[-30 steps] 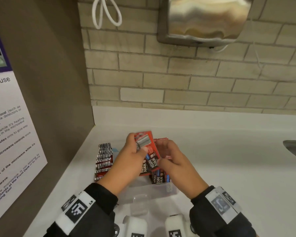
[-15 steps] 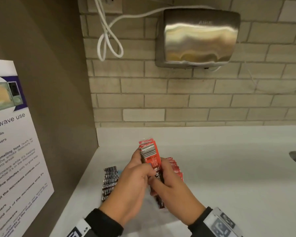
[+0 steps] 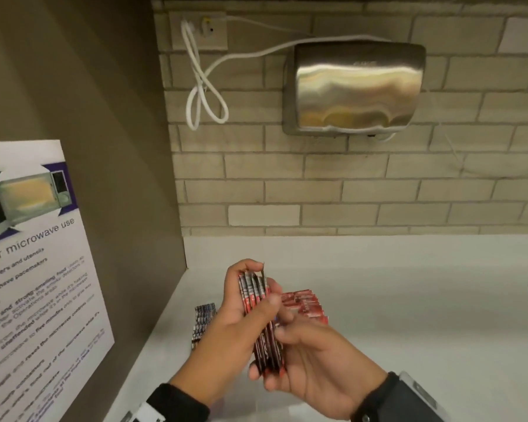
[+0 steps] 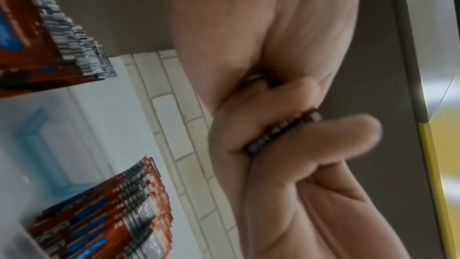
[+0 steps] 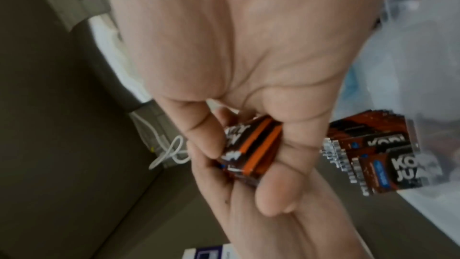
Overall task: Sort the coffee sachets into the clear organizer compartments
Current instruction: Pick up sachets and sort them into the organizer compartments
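Red-and-black sachets [image 3: 261, 324] with white lettering and blue patches; barcode-striped silver ends on the sachet row [image 3: 203, 322] by the white counter's [image 3: 409, 315] left edge; beige brick wall [image 3: 317, 184]; brushed-steel dryer [image 3: 354, 89]; white cable [image 3: 201, 95].

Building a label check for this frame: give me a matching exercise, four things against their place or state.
Things:
1. bundle of sachets
2. hand dryer
3. microwave poster
4. white cable

Place or state:
A. looped, hanging on the brick wall left of the dryer
B. fixed to the brown side panel on the left
C. gripped edge-up between the left hand and right hand
D. steel, mounted on the brick wall above the counter

Pairs: 1-C, 2-D, 3-B, 4-A
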Demonstrator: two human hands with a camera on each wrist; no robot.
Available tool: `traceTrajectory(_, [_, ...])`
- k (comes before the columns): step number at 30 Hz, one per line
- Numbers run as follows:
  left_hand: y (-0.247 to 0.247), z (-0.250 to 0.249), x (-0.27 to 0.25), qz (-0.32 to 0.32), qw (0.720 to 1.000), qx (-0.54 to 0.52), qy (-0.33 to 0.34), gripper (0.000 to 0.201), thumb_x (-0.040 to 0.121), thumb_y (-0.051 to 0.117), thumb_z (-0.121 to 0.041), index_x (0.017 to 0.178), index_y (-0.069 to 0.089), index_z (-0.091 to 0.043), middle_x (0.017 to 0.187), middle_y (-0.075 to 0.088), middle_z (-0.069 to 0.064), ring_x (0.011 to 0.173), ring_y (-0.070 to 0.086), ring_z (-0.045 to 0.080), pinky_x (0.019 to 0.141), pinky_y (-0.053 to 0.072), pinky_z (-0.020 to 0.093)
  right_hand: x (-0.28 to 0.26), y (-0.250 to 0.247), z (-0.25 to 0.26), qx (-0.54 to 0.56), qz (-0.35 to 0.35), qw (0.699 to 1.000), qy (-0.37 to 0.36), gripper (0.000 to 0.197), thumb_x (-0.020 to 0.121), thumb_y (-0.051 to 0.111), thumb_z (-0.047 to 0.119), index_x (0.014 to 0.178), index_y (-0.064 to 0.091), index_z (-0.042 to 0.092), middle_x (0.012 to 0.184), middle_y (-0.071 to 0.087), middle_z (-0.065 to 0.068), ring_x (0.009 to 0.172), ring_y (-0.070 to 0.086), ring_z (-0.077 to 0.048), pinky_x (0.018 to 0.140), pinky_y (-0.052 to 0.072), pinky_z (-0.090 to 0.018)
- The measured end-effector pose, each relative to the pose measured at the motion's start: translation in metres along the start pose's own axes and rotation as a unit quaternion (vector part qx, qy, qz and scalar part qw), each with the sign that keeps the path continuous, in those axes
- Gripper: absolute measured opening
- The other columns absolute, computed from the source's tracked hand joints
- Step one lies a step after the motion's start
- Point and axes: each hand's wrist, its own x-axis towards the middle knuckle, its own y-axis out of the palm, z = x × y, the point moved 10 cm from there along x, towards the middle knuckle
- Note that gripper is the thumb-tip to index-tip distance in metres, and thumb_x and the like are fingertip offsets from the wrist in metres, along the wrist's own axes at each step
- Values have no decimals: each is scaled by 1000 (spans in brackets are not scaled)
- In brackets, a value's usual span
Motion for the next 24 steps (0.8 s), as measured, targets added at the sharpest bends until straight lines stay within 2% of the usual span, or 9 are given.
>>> traceTrajectory(4, [-19, 2, -2, -112, 993, -46, -6, 30, 82, 59, -24, 102, 53, -46, 73, 62, -7, 72, 60, 14, 76, 50, 42, -4, -22, 3, -184, -83, 979, -38, 57, 72, 72, 28, 115, 37, 13, 120, 52, -9, 78, 65, -23, 67, 56, -32])
traceTrajectory(5, [-24, 4, -2, -141, 987, -73, -11, 34, 81, 60, -23, 105, 54, -46, 68, 61, -7, 68, 60, 12, 73, 52, 40, -6, -21, 9, -288, -87, 952, -59, 65, 66, 78, 38, 113, 35, 23, 123, 47, 0, 84, 63, -15, 71, 55, -30])
traceTrajectory(8, [-20, 7, -2, -163, 979, -124, -23, 45, 81, 61, -14, 116, 55, -41, 65, 60, -6, 62, 59, 11, 64, 54, 35, -14, -11, 32, -555, -98, 812, -154, 80, 49, 74, 72, 108, 24, 50, 120, 31, 24, 103, 47, 2, 83, 48, -21])
traceTrajectory(9, [-13, 7, -1, -153, 979, -130, -28, 43, 85, 59, -11, 118, 55, -38, 64, 61, -4, 59, 60, 11, 60, 55, 34, -15, -6, 37, -589, -86, 781, -189, 79, 51, 71, 73, 110, 22, 52, 120, 27, 26, 110, 43, 0, 89, 45, -21])
traceTrajectory(11, [4, 6, -2, -128, 980, -145, -41, 34, 91, 54, -10, 115, 55, -34, 63, 64, 1, 55, 64, 13, 53, 55, 32, -17, 0, 45, -582, -57, 777, -234, 77, 59, 70, 68, 118, 24, 50, 122, 27, 22, 118, 42, -9, 95, 45, -27])
traceTrajectory(13, [12, 4, -3, -125, 975, -179, -46, 25, 89, 55, -15, 108, 57, -30, 69, 65, 6, 57, 65, 15, 52, 54, 33, -20, 3, 53, -603, -42, 751, -264, 71, 65, 63, 70, 121, 25, 48, 123, 28, 22, 120, 39, -5, 97, 42, -24])
traceTrajectory(16, [11, 3, -7, -149, 959, -237, -42, 16, 81, 57, -24, 96, 58, -30, 80, 57, 9, 61, 62, 18, 52, 54, 32, -24, 13, 53, -711, -50, 632, -304, 59, 78, 39, 76, 125, 25, 43, 123, 29, 22, 116, 33, 4, 96, 28, -21])
traceTrajectory(19, [-2, 8, -16, -205, 955, -209, -42, 16, 90, 51, -16, 98, 55, -30, 76, 53, 8, 56, 56, 15, 48, 52, 27, -27, 25, 46, -760, -73, 542, -352, 53, 90, 26, 67, 124, 37, 29, 123, 38, 12, 108, 39, -3, 86, 28, -23])
traceTrajectory(24, [-14, -7, -19, -269, 942, -202, -17, 15, 96, 46, -19, 97, 53, -32, 70, 50, 4, 55, 52, 14, 57, 45, 32, -36, 33, 42, -768, -115, 487, -399, 40, 95, 28, 55, 122, 41, 29, 133, 39, 10, 110, 39, -6, 91, 39, -23])
